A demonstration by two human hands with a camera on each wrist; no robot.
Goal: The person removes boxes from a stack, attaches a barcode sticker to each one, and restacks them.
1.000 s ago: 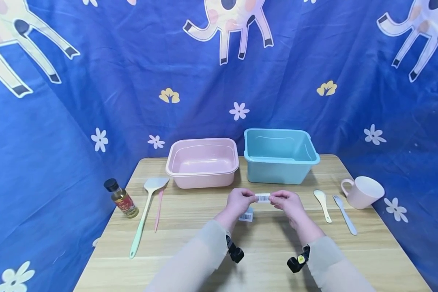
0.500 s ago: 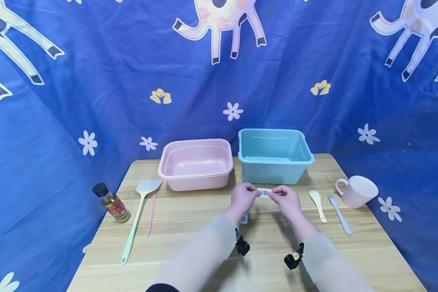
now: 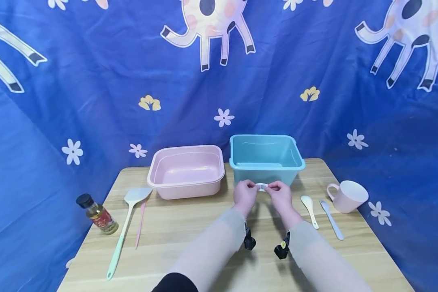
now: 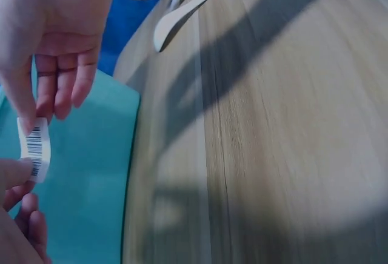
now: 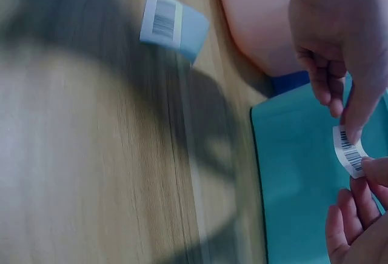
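Note:
Both hands hold a small white barcode sticker (image 3: 261,187) between them, just in front of the near wall of the blue tub (image 3: 265,158). My left hand (image 3: 254,187) pinches its left end and my right hand (image 3: 269,188) pinches its right end. In the left wrist view the sticker (image 4: 35,149) bends between thumb and fingertip against the blue tub (image 4: 85,185). The right wrist view shows the sticker (image 5: 350,151) pinched the same way, and a pale blue backing slip with a barcode label (image 5: 173,26) lying on the wooden table (image 5: 91,155).
A pink tub (image 3: 185,170) stands left of the blue one. An oil bottle (image 3: 96,213), a green spatula (image 3: 125,227) and a thin pink stick (image 3: 140,219) lie at the left. A spoon (image 3: 309,209), a fork (image 3: 330,219) and a pink mug (image 3: 346,196) are at the right.
Both hands have carried the sticker away from me, up to the blue tub's front wall, and have drawn closer together. The backing slip stays on the table.

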